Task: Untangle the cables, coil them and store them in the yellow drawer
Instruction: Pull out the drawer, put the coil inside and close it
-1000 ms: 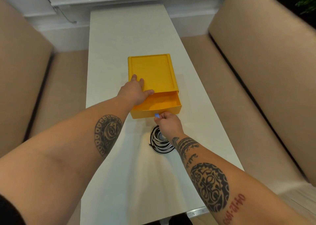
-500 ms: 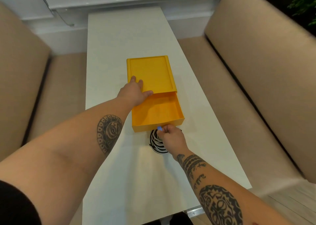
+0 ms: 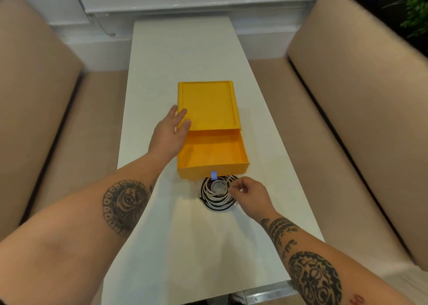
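two bare hands over a long white table running up the middle of the frame.

left hand, centre left: laid against the near left corner of the yellow casing, fingers straight and loosely spread, tips resting on its recessed top.

right hand, lower centre right: fingers curled, thumb and forefinger pinching a white strand at the right rim of the cables.

cables: black and white, wound together into one flat round coil, lying on the table just below the drawer's front and outside it.

yellow drawer: pulled out of the casing toward the bottom of the frame, its bare floor showing. front wall standing between the coil and the inside. small blue tab at the middle of that wall, overlapping the coil's upper edge.

around: beige padded bench along the left side, a matching bench along the right. white ledge across the top, thin wire hanging down at the upper left, green leaves in the upper right corner.

tattooed forearms crossing the lower left and lower right, covering much of the table's near end. whether the coil touches the drawer front: cannot tell.
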A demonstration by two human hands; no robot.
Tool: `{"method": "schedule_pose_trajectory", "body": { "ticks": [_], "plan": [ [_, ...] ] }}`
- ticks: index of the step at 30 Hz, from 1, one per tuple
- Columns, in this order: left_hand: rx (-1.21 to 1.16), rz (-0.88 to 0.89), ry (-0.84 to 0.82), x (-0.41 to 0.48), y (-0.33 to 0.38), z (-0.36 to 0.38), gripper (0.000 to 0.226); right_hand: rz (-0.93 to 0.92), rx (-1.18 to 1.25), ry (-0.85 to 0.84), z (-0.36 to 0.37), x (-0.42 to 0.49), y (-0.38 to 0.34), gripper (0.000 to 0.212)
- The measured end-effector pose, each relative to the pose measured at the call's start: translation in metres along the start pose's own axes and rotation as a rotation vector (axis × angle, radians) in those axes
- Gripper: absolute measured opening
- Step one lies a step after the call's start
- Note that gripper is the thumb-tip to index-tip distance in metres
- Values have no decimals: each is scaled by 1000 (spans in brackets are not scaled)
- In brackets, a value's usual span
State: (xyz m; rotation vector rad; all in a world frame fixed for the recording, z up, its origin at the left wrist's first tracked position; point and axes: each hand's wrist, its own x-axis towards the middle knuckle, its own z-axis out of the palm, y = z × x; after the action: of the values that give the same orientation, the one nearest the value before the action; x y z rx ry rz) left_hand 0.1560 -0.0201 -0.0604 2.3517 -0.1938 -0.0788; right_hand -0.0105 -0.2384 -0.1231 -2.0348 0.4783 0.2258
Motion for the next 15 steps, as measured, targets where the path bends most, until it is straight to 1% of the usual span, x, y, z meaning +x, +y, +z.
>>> {"method": "schedule_pose_trajectory", "body": {
  "ticks": [1, 2, 4, 5, 6, 7, 8, 9, 10, 11, 12, 14, 15],
  "plan": [
    [-97, -40, 138, -12, -7, -2, 48, -2, -33, 41, -7, 2, 9, 2],
    [-201, -107, 278, -24, -11, -3, 45, 12, -46, 78, -13, 5, 16, 3],
    [-376, -317, 547, -49, -23, -1, 40, 73, -15, 128, -19, 12, 22, 15],
    [-424, -442, 646, -62, -31, 1, 36, 100, -1, 132, -21, 16, 21, 23],
    [-451, -553, 702, -74, -40, 5, 33, 119, 8, 122, -21, 21, 19, 30],
    [-456, -636, 709, -87, -49, 10, 31, 138, 14, 97, -21, 26, 17, 37],
    [-434, -704, 659, -102, -59, 18, 31, 148, 18, 59, -19, 30, 14, 45],
    [-365, -775, 559, -115, -65, 28, 33, 150, 27, 14, -17, 33, 12, 51],
    [-301, -838, 438, -126, -67, 38, 34, 150, 31, -31, -14, 36, 10, 54],
    [-277, -870, 325, -133, -69, 50, 36, 138, 24, -70, -11, 38, 8, 52],
    [-300, -877, 231, -139, -65, 61, 35, 119, 10, -96, -7, 40, 7, 46],
    [-349, -849, 110, -144, -53, 80, 36, 88, -27, -113, 1, 42, 8, 36],
    [-340, -807, 72, -142, -47, 89, 43, 78, -42, -118, 5, 45, 10, 35]
  ]
}}
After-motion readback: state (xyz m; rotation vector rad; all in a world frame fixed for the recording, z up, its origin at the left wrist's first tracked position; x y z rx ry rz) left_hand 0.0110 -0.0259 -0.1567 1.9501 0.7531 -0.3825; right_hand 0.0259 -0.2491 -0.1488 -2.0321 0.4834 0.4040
